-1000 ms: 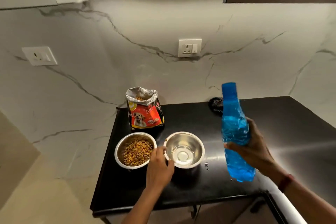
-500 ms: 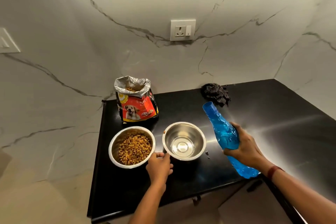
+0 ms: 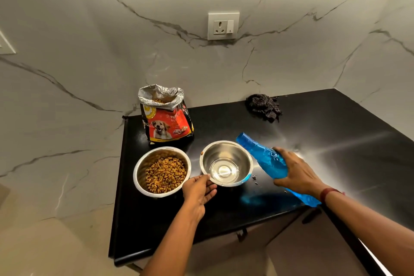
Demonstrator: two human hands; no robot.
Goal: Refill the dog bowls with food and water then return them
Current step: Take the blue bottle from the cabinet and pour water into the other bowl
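Two steel bowls stand side by side on the black counter (image 3: 336, 152). The left bowl (image 3: 143, 163) is heaped with brown kibble. The right bowl (image 3: 233, 152) holds a little water at its bottom. My left hand (image 3: 198, 189) pinches the near left rim of the right bowl. My right hand (image 3: 295, 172) grips a blue water bottle (image 3: 266, 157), tilted so its mouth reaches over the bowl's right rim. One kibble piece sits on the bowl's far left rim.
An open red dog food bag (image 3: 167, 121) stands behind the bowls by the marble wall. A dark checked cloth (image 3: 264, 107) lies at the back of the counter. A socket (image 3: 223, 26) is on the wall. The counter's left and front edges are close.
The bottle has tipped from upright to steeply tilted, its mouth now at the right bowl's rim. My left hand stayed at that bowl's rim. The view has dropped lower.
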